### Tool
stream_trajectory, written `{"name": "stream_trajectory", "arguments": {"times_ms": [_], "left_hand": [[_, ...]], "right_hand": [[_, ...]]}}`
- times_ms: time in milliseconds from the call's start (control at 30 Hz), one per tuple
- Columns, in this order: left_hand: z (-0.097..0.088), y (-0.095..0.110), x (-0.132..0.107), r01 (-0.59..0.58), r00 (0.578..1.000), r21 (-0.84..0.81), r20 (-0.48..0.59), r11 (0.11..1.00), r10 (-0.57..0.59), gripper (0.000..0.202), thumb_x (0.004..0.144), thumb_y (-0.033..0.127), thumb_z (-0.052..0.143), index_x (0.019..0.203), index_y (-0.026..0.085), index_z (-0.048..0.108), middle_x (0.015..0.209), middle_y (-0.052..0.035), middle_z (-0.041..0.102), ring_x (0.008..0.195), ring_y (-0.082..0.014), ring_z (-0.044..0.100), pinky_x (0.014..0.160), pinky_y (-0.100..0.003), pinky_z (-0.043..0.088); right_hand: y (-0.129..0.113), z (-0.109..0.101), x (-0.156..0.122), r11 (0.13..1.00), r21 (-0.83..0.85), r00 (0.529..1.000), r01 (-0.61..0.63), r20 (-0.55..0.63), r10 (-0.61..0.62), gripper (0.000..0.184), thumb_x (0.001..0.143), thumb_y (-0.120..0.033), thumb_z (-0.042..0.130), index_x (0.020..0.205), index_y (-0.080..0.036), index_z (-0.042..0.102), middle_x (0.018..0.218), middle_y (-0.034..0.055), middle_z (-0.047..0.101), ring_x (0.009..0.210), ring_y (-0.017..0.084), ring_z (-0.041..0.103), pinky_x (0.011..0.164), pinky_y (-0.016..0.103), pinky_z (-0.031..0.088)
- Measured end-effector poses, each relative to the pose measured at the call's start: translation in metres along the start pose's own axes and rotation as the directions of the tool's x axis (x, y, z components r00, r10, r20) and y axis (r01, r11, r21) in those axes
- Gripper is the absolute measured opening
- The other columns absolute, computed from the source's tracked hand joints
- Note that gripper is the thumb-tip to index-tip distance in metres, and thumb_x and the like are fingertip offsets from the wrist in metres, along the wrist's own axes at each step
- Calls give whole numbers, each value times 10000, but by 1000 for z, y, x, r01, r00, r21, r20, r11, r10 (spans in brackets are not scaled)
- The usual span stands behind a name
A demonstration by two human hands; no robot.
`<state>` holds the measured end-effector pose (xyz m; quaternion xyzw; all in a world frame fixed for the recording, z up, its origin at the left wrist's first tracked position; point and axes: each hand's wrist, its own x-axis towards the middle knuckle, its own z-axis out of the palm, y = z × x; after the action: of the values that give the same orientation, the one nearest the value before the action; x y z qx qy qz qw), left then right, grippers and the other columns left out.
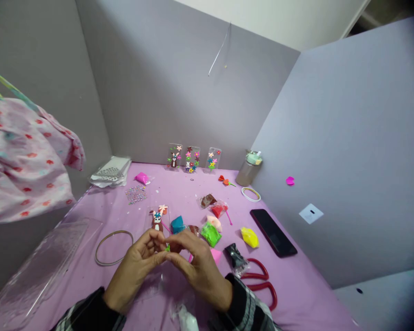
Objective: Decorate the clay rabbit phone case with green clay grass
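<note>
A small piece of bright green modelling clay [167, 248] is pinched between the fingertips of both hands. My left hand [143, 255] is closed on it from the left, my right hand [195, 259] from the right. Just beyond them lies a clear phone case with a brown and white rabbit figure [157, 220] and flowers on it. Beside my right hand lie a green clay lump [211, 234], a blue clay packet [177, 224] and a pale pink lump [214, 223]. A pink clay piece [215, 255] is partly hidden behind that hand.
Red-handled scissors [271, 294], a black clay packet [235, 256], yellow clay [250, 237] and a phone [273, 232] lie at right. Decorated cases [192, 158] lean on the back wall near a bottle [249, 169]. A bangle-like ring [101, 248] and clear plastic tray [37, 271] lie left.
</note>
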<state>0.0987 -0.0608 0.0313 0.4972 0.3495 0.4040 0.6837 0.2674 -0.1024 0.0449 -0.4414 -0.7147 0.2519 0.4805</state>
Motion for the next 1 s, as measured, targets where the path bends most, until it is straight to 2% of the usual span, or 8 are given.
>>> {"name": "stream_trajectory", "arguments": {"times_ms": [67,233,367,433,633,833,900,1000], "left_hand": [[1,-2,-1,-47,999,67,-9,997,47,396,701,422,879,907,211,614,798,37,604,773,-140,601,710,-231,490],[3,-8,-3,-154,987,196,-16,968,161,232,796,406,781,865,210,679,838,2,662,820,-171,656,764,-260,532],[2,-7,-5,-335,931,391,-4,857,366,126,882,326,686,831,232,751,839,-13,719,825,-170,687,774,-240,539],[2,-6,-6,-384,907,422,5,821,422,96,873,304,696,902,245,766,892,-20,749,854,-181,718,795,-246,559],[6,-14,-10,-431,885,499,69,752,461,235,858,207,683,1083,256,731,1040,-43,753,975,-208,732,883,-294,576],[6,-16,-10,-484,850,503,76,716,521,91,907,217,650,888,238,736,870,-30,732,844,-190,705,782,-260,552],[6,-13,-10,-479,856,499,85,722,510,123,929,251,631,845,232,718,834,-23,711,806,-181,691,755,-251,538],[6,-12,-12,-365,912,497,18,788,410,198,978,355,560,837,235,628,775,9,640,741,-166,650,705,-244,519]], "right_hand": [[1,2,-1,1000,10,1000,1,-23,-1,55,958,-229,676,982,-217,724,866,23,672,819,166,625,768,292,495],[2,2,-1,990,116,993,-82,-81,91,73,917,-157,695,855,-195,706,821,8,678,760,142,630,712,248,489],[4,2,-1,977,168,982,-131,-115,152,75,898,-179,711,825,-190,701,783,-8,675,704,124,607,668,228,471],[6,3,-2,973,182,980,-142,-115,165,72,896,-204,713,826,-190,702,779,-8,680,698,124,602,666,231,465],[9,11,-4,941,239,948,-239,-153,280,123,887,-252,691,786,-189,661,729,-16,654,662,126,571,643,241,443],[9,16,-7,917,294,934,-269,-154,323,181,859,-313,741,792,-196,621,678,-41,591,604,112,529,578,225,412],[8,14,-6,903,322,929,-285,-137,343,200,876,-334,727,787,-194,616,638,-48,572,565,108,519,550,223,406],[7,9,-4,901,326,928,-287,-139,346,183,929,-328,663,811,-191,634,632,-43,576,551,105,520,548,222,417]]}}
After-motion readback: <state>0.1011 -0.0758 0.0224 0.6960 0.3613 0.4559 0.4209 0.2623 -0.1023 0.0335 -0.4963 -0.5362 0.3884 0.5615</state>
